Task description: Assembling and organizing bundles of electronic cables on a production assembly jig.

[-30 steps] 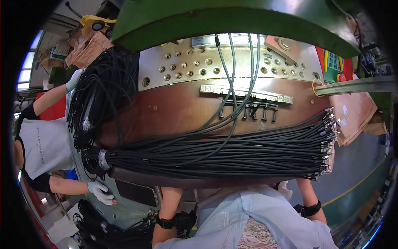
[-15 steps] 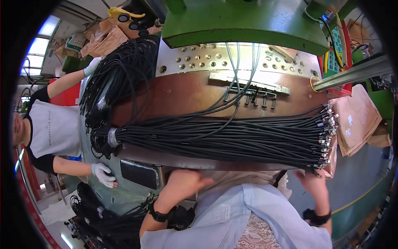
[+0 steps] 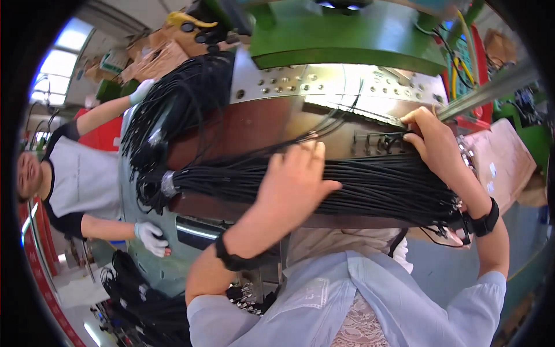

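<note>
A thick bundle of black cables (image 3: 381,188) lies across a brown bench (image 3: 254,124) in front of me. My left hand (image 3: 295,179) rests palm down on the middle of the bundle, fingers together and pointing away from me. My right hand (image 3: 433,144) is raised at the right end of the bundle. Its fingertips pinch a thin black cable by the metal fixture bar (image 3: 370,113), where a few cables run up to the plate. Both wrists wear black bands.
A drilled metal plate (image 3: 300,81) and a green machine body (image 3: 347,40) stand behind the bench. Looped black cables (image 3: 167,115) hang at the left. A co-worker with white gloves (image 3: 151,238) stands there. Cardboard (image 3: 497,150) lies at the right; more cables (image 3: 139,295) are heaped below left.
Both my hands have come up from under the bench edge: the left now lies on the bundle, the right has reached the fixture bar. The view has tilted and moved closer.
</note>
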Motion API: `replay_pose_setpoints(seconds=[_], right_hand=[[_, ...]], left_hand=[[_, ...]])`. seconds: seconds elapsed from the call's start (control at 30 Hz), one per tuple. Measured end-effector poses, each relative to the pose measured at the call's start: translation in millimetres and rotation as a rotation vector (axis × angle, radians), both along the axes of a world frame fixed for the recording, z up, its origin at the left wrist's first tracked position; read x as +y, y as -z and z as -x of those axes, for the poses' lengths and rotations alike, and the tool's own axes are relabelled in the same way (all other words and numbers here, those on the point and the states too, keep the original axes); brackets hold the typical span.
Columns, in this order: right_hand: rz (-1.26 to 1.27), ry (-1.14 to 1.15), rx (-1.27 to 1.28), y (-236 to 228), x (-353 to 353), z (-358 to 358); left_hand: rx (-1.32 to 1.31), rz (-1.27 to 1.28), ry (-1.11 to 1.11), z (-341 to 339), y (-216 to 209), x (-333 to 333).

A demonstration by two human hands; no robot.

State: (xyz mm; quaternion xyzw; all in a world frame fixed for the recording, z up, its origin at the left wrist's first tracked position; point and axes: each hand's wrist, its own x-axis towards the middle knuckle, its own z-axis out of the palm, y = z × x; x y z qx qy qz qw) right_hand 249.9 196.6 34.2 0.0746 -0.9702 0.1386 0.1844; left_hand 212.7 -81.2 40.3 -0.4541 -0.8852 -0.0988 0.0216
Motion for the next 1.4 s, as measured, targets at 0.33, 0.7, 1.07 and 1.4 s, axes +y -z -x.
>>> replay_pose_setpoints(seconds=[0.33, 0.7, 1.07, 1.4], right_hand=[[-0.039, 0.273, -0.508, -146, 81, -82], [0.005, -0.194, -0.541, -5, 7, 57], [-0.001, -0.369, -0.118, 13, 27, 43], [0.274, -0.487, -0.295, 2, 2, 8]], left_hand=[[-0.462, -0.288, -0.074, 30, -15, -12], [-0.768, -0.014, 0.078, 14, -47, 19], [-1.878, -0.031, -0.092, -7, -29, 123], [-1.813, -0.997, -0.386, -68, -8, 10]])
